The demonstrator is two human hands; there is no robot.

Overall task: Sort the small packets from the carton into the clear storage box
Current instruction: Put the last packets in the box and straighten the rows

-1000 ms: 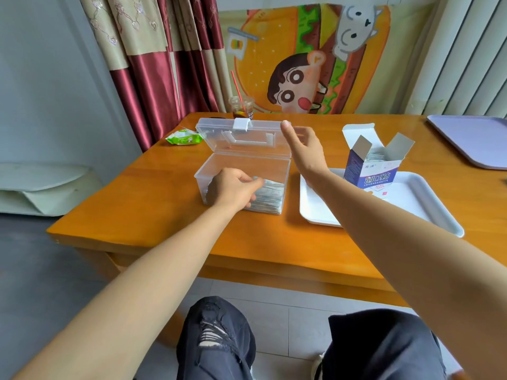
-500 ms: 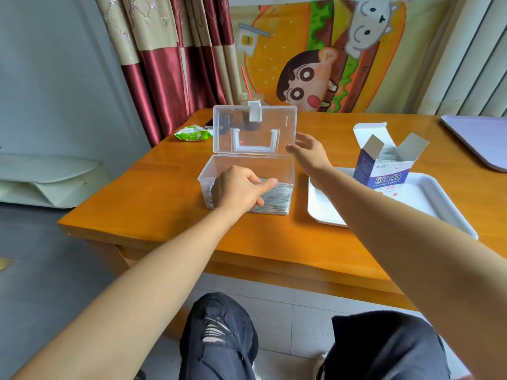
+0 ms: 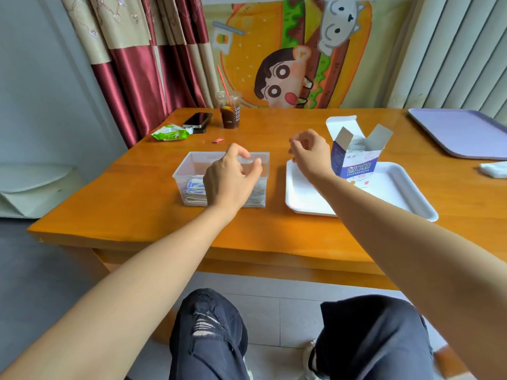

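Two bare hands hover over the wooden tabletop (image 3: 137, 215). The left hand (image 3: 233, 179) sits over the clear storage box (image 3: 189, 171), fingers curled at its top; I cannot tell whether it grips anything. Small packets (image 3: 194, 187) lie stacked inside the box. The right hand (image 3: 310, 152) hangs loosely curled and holds nothing, above the far left corner of a white tray (image 3: 397, 193). The blue-and-white carton (image 3: 356, 163) stands upright on that tray, flaps open, more packets showing inside. Far off stand an iced drink (image 3: 230, 111), a phone (image 3: 198, 119) and a green wrapper (image 3: 170, 133).
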